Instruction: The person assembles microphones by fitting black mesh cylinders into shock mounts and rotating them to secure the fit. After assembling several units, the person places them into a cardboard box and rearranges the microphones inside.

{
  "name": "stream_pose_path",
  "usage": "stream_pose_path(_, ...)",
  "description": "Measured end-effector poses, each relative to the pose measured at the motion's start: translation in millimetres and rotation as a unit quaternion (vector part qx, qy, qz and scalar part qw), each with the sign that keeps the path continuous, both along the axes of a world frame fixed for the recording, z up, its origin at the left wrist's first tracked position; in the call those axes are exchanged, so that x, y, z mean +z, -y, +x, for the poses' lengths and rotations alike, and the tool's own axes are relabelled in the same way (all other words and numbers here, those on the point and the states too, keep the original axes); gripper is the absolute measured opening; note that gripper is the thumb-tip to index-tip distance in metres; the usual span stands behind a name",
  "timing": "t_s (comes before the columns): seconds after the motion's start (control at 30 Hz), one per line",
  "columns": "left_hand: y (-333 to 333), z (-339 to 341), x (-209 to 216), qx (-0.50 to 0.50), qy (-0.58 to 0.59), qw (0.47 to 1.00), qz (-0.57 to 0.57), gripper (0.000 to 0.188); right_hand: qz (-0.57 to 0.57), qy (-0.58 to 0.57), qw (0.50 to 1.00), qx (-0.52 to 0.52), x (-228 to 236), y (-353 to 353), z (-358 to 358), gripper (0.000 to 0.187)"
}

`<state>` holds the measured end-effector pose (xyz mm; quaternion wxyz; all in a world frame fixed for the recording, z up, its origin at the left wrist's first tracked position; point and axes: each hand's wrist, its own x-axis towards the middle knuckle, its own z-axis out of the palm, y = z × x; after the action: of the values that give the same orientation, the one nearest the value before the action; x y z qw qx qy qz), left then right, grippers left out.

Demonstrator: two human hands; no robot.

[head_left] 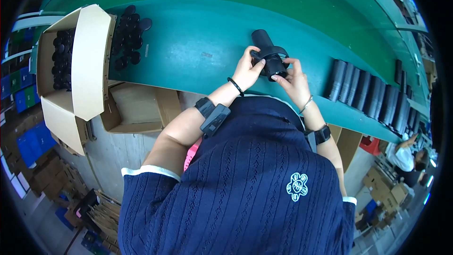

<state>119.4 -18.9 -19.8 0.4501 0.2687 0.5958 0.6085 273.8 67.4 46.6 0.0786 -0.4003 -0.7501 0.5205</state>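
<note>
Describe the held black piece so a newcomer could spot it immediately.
Start at the green workbench. Near its front edge, the left hand and right hand hold a black cylindrical piece. Unlike the dark tubes lined up farther right, it is in hand and has a projecting curved band.

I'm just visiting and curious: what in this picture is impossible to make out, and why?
All in the head view:
- Underside of the black cylinder: hidden by its own body; the left fingers and right fingers cover parts of its sides.
- Floor of the cardboard box: covered by dark round pieces.
- Exact count of black tubes: far ones overlap and look tiny.
- Distant person: too small, near the bent rim.
</note>
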Motion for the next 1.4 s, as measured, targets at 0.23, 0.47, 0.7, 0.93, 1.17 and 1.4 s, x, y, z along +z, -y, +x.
stream_pose_path(0.23, 6, -2, -6, -0.005, 0.058, 0.998, -0.016, 0.033, 0.032, -0.046, 0.998, -0.023, -11, 3, 1, 0.052)
stream_pose_path(0.47, 11, 0, -7, 0.025, 0.140, 0.990, 0.019, 0.031, 0.026, -0.084, 0.995, -0.052, -11, 7, -1, 0.051)
stream_pose_path(0.7, 12, 2, 11, 0.022, 0.284, 0.958, -0.035, 0.048, 0.110, -0.070, 0.991, -0.017, -11, 3, -2, 0.052)
stream_pose_path(0.93, 13, -3, 7, -0.009, 0.378, 0.925, 0.036, 0.056, 0.045, -0.098, 0.994, -0.030, -13, 9, 0, 0.054)
stream_pose_path(1.17, 10, -6, 6, 0.012, 0.403, 0.915, -0.007, 0.061, 0.031, -0.078, 0.996, -0.036, -15, 5, -2, 0.059)
stream_pose_path(1.4, 1, -2, 17, 0.012, 0.339, 0.938, -0.072, 0.066, 0.023, -0.098, 0.994, -0.049, -17, 3, 0, 0.054)
